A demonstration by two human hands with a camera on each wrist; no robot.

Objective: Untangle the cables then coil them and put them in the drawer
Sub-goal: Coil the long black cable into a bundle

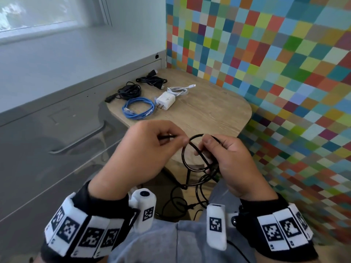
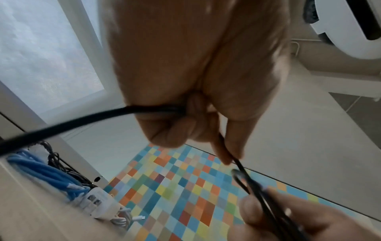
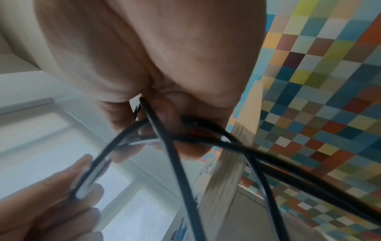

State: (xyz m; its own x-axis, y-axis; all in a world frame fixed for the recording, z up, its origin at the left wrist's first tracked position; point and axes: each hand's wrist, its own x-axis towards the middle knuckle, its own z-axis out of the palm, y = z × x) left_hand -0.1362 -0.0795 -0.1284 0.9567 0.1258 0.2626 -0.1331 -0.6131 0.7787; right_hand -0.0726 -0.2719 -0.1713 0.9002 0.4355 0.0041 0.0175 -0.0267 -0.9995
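Beyond grip, L side: grey cabinet w/ drawer [image 1: 62, 130], shut. Beyond grip, ahead: wooden table [image 1: 205, 111] w/ coiled cables: blue cable [image 1: 137, 109], two black bundles [image 1: 140, 84], white cable [image 1: 178, 90] w/ charger [image 1: 166, 101] alongside. At grip: black cable [image 1: 191, 154], loops gathered, slack hanging below toward lap. Right hand [image 1: 231, 158] curled round loops. Left hand [image 1: 144, 154] pinching free strand btwn thumb and fingers, just L of loops.
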